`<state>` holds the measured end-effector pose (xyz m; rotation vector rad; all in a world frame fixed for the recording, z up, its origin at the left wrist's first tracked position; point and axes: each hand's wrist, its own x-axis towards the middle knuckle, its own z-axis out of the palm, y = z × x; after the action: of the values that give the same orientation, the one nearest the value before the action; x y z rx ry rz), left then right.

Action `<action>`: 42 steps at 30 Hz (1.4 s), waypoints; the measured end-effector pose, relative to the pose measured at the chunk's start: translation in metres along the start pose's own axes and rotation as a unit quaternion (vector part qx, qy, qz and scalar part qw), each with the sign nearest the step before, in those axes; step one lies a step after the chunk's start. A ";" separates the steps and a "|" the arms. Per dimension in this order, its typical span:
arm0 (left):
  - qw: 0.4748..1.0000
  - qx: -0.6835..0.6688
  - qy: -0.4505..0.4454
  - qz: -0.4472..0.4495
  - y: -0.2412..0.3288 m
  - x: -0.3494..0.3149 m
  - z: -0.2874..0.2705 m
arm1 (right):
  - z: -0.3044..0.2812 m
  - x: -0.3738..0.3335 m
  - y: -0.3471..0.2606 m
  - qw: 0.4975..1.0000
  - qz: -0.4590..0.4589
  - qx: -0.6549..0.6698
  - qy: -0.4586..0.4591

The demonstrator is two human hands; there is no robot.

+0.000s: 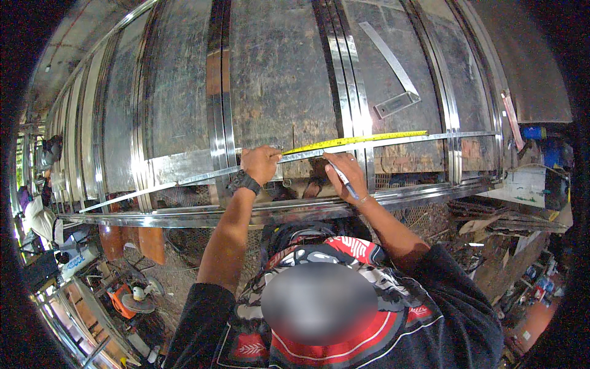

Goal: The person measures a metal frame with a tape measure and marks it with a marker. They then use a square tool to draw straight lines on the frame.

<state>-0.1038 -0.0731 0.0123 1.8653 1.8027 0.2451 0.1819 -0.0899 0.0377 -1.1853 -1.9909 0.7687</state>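
A long, thin silvery metal bar point(393, 142) lies crosswise over several metal rails. My left hand point(260, 163), with a black watch at the wrist, is closed over this bar. By its thumb ends a yellow measuring tape point(344, 141), stretched to the right along the bar. My right hand point(351, 167) grips a white and blue pen point(342, 174) between its fingers, the pen's upper end close to the bar. Just beyond the tape, on the right, a metal try square point(396, 106) rests on the dark board.
Paired shiny rails point(221, 92) run away from me across a worn dark board point(276, 74). A front metal rail point(283, 212) crosses between me and the board. Lower left stands an orange power tool point(121, 301). Stacked flat sheets point(510, 218) lie at right.
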 end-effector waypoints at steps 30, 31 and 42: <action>1.000 0.023 0.009 0.017 -0.001 0.001 0.000 | 0.007 0.020 0.032 0.995 0.070 0.063 0.022; 1.000 0.021 0.009 0.016 0.000 0.001 0.000 | 0.008 0.020 0.032 0.995 0.071 0.062 0.022; 0.999 0.031 -0.016 0.010 0.000 0.002 -0.001 | 0.004 0.022 0.027 0.994 0.087 0.058 0.031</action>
<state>-0.1041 -0.0715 0.0124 1.9188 1.7901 0.1674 0.1841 -0.0595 0.0202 -1.3101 -1.7851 0.9102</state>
